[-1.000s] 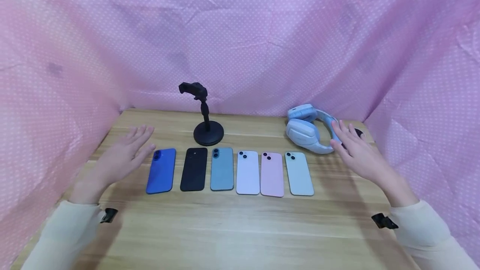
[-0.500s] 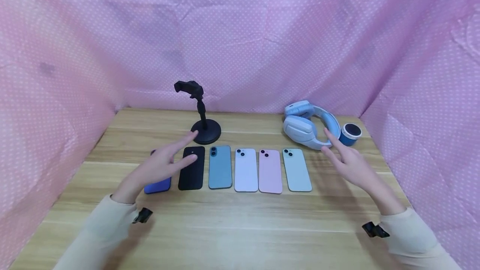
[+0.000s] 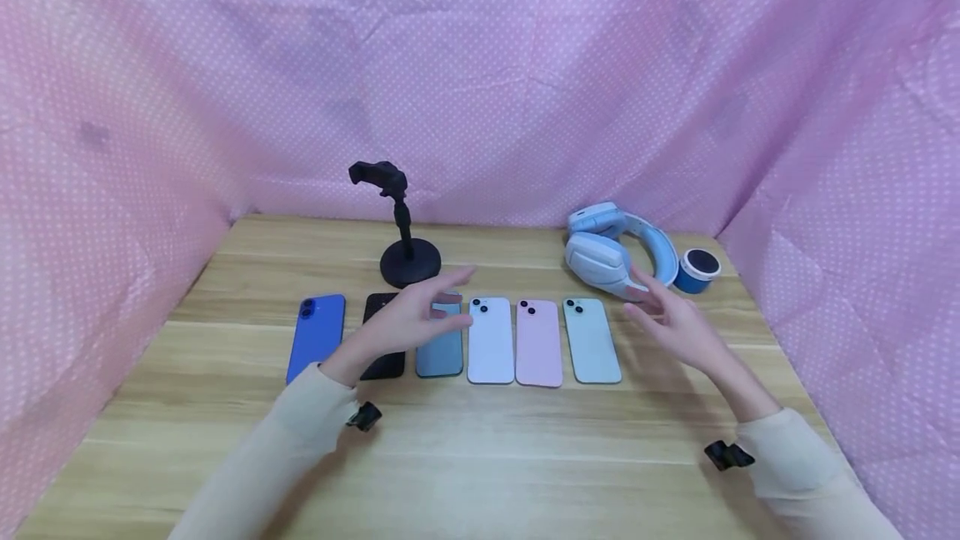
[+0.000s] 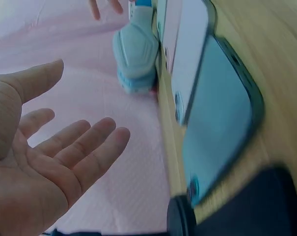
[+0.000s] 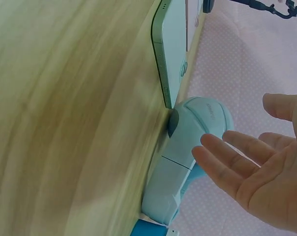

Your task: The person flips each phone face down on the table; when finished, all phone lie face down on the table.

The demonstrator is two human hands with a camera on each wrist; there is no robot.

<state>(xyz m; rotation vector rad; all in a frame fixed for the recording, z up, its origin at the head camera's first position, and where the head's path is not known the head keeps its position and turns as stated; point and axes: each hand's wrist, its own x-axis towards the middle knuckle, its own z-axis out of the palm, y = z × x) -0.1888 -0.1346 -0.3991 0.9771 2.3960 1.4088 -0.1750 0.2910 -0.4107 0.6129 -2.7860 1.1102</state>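
Observation:
My left hand (image 3: 408,319) hovers over the black phone (image 3: 386,367) and the teal phone (image 3: 441,354), partly covering both. Its fingers are spread, with nothing held, as the left wrist view also shows. To its right lie a white phone (image 3: 491,348), a pink phone (image 3: 538,348) and a pale green phone (image 3: 592,348), all back side up. A blue phone (image 3: 315,336) lies at the row's left end, its lower corner at the left sleeve. My right hand (image 3: 678,327), fingers loosely extended and holding nothing, is right of the pale green phone and overlaps the light blue headphones (image 3: 600,261).
A black phone stand (image 3: 410,263) with a round base stands behind the row. A small blue and white cylinder (image 3: 697,271) sits beside the headphones. Pink dotted cloth (image 3: 480,90) hangs around the back and sides of the wooden table (image 3: 480,457).
My left hand has swept right from beside the blue phone to over the black and teal phones. My right hand has shifted slightly left, and the small cylinder has come into full view.

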